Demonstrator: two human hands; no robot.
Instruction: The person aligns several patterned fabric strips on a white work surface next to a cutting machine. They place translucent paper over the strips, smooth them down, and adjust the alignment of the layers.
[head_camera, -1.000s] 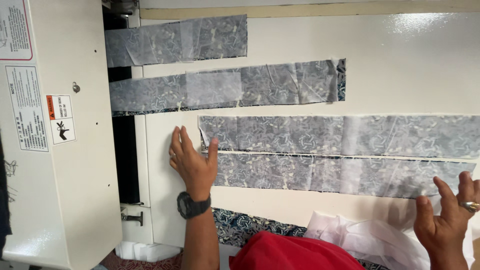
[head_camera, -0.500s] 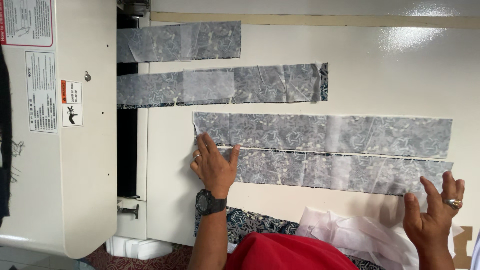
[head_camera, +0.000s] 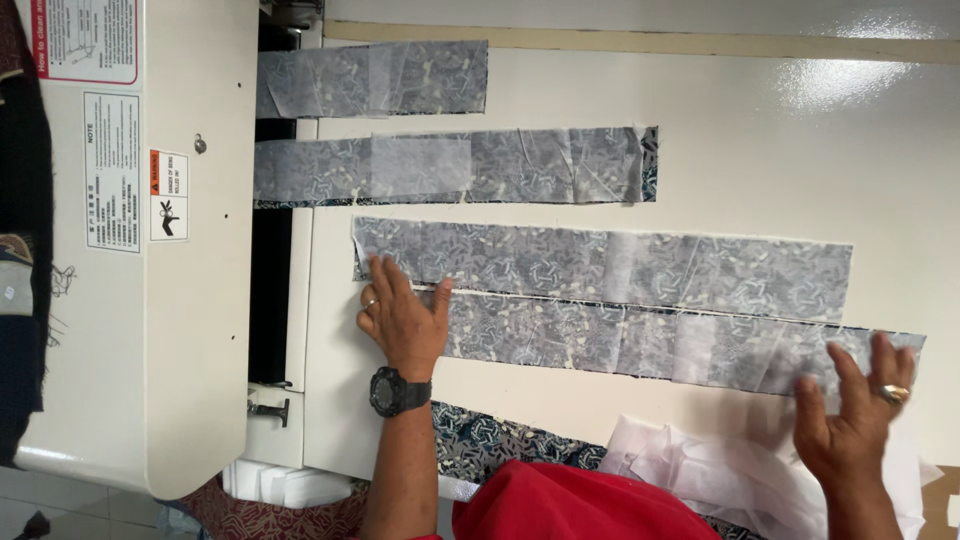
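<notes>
Fabric under left hand: the left hand (head_camera: 400, 320) lies flat, fingers spread apart, clamped on nothing, pressing the near strip (head_camera: 660, 345) at its end nearest the machine.
Fabric under right hand: the right hand (head_camera: 850, 415) is also flat and spread, resting on the far end of the same strip; a ring shows on one finger.
Strip position: the near strip lies on the cream desk (head_camera: 780, 150), just beside and parallel to a second strip (head_camera: 610, 265), the two almost touching along their long edges.
Overlay: each strip carries pale translucent interlining pieces that overlap in places.
Risk, skew: uneven pressure between the two hands could likely turn the strip so it meets the machine slot (head_camera: 270, 290) at an angle.
Risk, overlap: a sideways slide could ride the near strip over its neighbour.
Risk, overlay shift: dragging the palms could probably crease or displace the loose interlining.
Risk, pinch: the left hand sits near the slot, beside a hand-hazard label (head_camera: 168, 195) on the white housing (head_camera: 200, 400).
Further out: two shorter strips (head_camera: 450, 165) already reach into the slot; white tissue (head_camera: 700, 470) lies bunched at the desk's near edge.
</notes>
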